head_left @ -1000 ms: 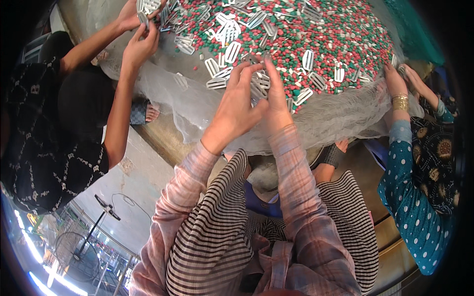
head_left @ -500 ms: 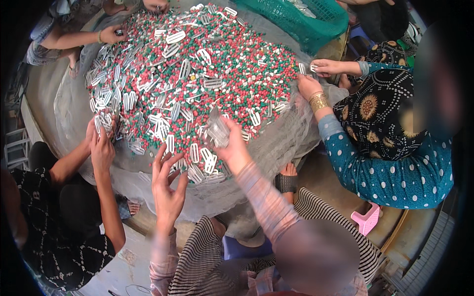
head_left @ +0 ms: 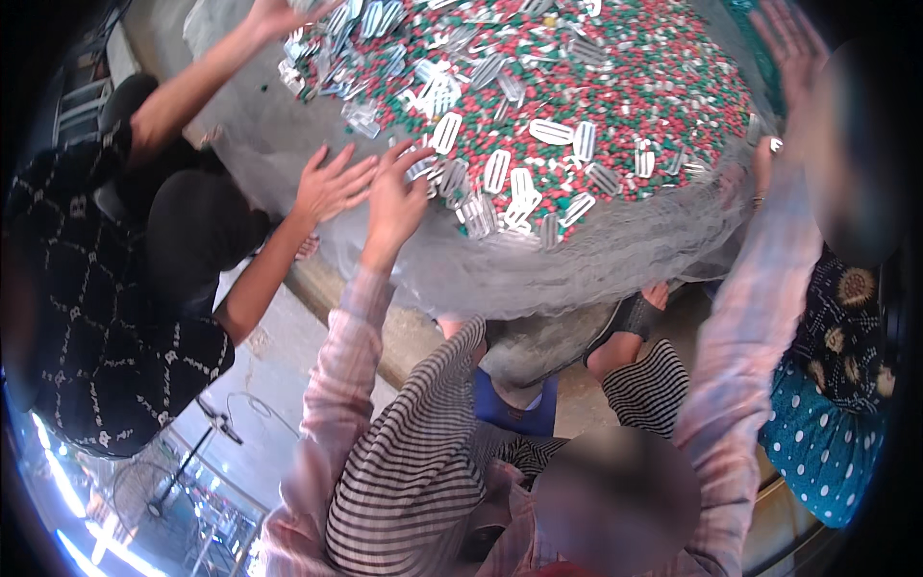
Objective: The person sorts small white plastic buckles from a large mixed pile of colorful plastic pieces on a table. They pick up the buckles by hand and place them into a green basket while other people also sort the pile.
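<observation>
Tabletop: a broad round surface draped in pale netting, with several people gathered about it.
Heap: small red, green and white capsules piled across the netting, well toward the far side of the tabletop.
Blister strips: silver strips scattered over the heap, thickest along its near edge.
Co-worker's hand: from a person in black at the left, lying flat on the netting just beside the left hand.
Left hand: fingers spread apart, tips touching the strips at the heap's near edge, holding nothing.
Right hand: raised at the far right rim, open, fingers apart, empty.
</observation>
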Demonstrator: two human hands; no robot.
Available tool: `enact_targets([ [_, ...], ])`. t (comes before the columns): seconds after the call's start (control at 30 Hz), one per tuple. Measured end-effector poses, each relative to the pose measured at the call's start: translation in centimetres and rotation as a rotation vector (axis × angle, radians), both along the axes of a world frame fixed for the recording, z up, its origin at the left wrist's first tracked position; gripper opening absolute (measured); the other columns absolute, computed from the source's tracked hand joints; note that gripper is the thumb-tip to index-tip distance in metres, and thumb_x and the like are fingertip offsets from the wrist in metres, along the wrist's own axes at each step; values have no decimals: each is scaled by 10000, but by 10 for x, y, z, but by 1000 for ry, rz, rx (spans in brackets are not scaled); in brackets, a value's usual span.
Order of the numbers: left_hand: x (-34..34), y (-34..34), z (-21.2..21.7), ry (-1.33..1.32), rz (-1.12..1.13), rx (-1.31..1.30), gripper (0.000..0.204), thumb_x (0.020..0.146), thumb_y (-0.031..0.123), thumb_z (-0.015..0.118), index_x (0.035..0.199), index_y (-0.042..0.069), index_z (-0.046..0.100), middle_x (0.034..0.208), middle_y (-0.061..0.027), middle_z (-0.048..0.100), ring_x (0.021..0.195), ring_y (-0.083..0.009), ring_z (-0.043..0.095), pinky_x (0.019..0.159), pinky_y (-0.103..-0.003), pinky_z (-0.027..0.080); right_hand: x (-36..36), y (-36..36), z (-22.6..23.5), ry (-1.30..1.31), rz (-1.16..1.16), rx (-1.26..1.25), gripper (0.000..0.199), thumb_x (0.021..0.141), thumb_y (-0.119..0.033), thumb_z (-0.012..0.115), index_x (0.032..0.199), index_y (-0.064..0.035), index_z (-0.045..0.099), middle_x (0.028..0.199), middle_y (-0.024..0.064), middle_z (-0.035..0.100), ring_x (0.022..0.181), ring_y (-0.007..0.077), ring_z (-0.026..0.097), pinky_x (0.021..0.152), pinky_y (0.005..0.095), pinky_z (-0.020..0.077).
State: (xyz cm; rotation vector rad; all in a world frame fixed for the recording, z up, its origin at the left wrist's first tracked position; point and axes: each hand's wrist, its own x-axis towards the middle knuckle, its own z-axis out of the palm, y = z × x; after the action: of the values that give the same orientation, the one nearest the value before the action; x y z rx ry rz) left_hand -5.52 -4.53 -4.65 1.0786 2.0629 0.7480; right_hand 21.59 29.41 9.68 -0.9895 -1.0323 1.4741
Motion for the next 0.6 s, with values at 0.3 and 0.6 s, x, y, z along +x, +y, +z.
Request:
enact_targets([
  [0.3, 45, -16, -30, 233, -207, -290, 1335, 446, 399, 882, 1458, 56, 82, 1342, -250, 282, 1218, -427, 314, 1016, -473, 309, -31, -251, -127, -1352, 670, 106, 980, 504, -193, 864, 1356, -246, 382, 1306, 104, 414, 1163, 319, 460, 856, 443, 476],
  [0.6, 29, -18, -43, 281, -38, 82, 580, 689, 279, 767, 1199, 93, 564, 1067, -155, 508, 1025, -325, 486, 877, -392, 413, -41, -287, -130, -1426, 439, 234, 854, 572, -150, 829, 1322, -188, 422, 1247, 112, 435, 1135, 329, 457, 845, 420, 468],
])
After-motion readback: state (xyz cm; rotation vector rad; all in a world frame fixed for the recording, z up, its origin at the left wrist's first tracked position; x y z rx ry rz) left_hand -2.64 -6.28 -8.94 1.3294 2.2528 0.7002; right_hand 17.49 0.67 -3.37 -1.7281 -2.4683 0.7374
